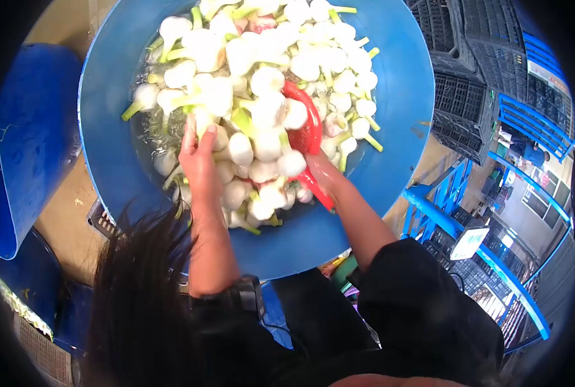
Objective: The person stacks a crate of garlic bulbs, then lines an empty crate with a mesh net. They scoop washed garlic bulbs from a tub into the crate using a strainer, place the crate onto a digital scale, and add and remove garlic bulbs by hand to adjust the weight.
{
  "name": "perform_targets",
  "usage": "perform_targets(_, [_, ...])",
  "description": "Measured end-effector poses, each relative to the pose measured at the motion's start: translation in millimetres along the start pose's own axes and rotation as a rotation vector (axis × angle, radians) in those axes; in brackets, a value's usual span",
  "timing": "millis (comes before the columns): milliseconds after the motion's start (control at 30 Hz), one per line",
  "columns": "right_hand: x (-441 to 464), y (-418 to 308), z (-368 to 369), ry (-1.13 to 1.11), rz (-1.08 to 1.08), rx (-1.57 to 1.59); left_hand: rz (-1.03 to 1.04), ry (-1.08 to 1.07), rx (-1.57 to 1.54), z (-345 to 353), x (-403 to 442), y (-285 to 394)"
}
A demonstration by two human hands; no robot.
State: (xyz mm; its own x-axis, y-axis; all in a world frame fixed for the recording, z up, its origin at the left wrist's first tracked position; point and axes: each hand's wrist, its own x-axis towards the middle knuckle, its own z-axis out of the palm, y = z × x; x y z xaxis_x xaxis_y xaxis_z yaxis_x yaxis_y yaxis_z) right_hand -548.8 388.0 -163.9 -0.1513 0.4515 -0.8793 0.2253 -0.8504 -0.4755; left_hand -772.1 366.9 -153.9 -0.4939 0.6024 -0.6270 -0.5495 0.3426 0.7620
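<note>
Where a blue tub (400, 129) was partly filled with water (153, 134), garlic bulbs (267, 80) were massed, partly covering a red basket (311, 126). Against the basket the right hand (321, 171) was placed, fingers hidden, its grip indeterminable; the left hand (199, 153) was held half curled against bulbs.

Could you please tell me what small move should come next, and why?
Perhaps nudge some garlic bulbs toward the red basket with the left hand, since it is among them and the right hand is at the basket's rim.
</note>
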Motion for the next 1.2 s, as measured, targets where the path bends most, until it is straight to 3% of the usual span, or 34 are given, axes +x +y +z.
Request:
perform_targets(33, [-13,6,-6,-0.018,-0.01,-0.013,0.106,-0.028,0.01,1,-7,-3])
perform_targets(300, [-136,-25,-7,0.193,0.002,-0.052,0.369,-0.05,0.351,5,-87,68])
perform_targets(400, [-190,-18,8,0.251,-0.123,-0.019,0.438,-0.065,0.356,-21,-132,97])
perform_targets(433, [-211,-17,24,0.263,-0.209,0.076,0.454,-0.077,0.346,-34,-151,109])
perform_targets(567, [-277,17,57,0.222,-0.139,-0.051,0.552,-0.101,0.369,-108,-209,142])
perform_targets(700, [-316,75,122,0.107,-0.111,-0.206,0.483,-0.06,0.435,-206,-253,150])
perform_targets(833, [-323,140,195,0.052,-0.149,-0.334,0.326,-0.01,0.405,-294,-246,117])
perform_targets(900, [-298,158,241,0.151,-0.167,-0.297,0.293,0.001,0.417,-333,-210,74])
perform_targets(933, [-276,163,269,0.247,-0.172,-0.121,0.308,-0.011,0.398,-348,-180,43])
perform_targets(967, [-235,254,226,0.178,-0.036,0.038,0.283,0.006,0.358,-359,-154,23])
perform_targets(1000, [-214,236,262,0.392,-0.589,-0.463,0.254,0.02,0.317,-367,-127,1])
perform_targets(1033, [-211,218,297,0.565,-0.446,-0.522,0.151,0.017,0.226,-382,-97,-35])
perform_targets(1067, [-193,232,300,0.718,-0.583,-0.733,0.095,0.064,0.309,-392,-74,-52])
perform_targets(1167, [-183,243,325,0.888,-0.686,-0.868,0.313,0.066,0.664,-395,-62,-51])
perform_targets(1200, [-190,247,328,0.868,-0.688,-0.826,0.302,0.057,0.667,-393,-67,-49])
